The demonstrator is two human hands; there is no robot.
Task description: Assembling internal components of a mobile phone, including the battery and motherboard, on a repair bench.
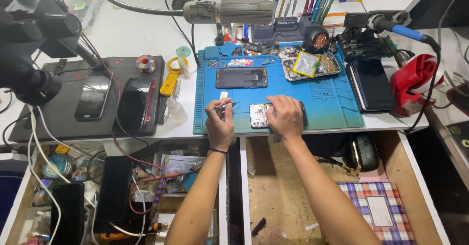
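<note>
Pinched in my left hand [219, 123] is a thin metal tool [227, 105], fingers closed tight round it, tip aimed at the opened phone [259, 115]. My right hand [285, 117] lies flat over that phone, fingers spread and pressing, clasping nothing. It sits near the front edge of the blue ribbed rubber mat [332, 106], its bare insides glinting. Open mat lies to the right; behind, a glossy dark screen panel [242, 77] and a parts tray [311, 65] crowd the far side. Beside my left hand stands a small clear bottle [175, 111].
</note>
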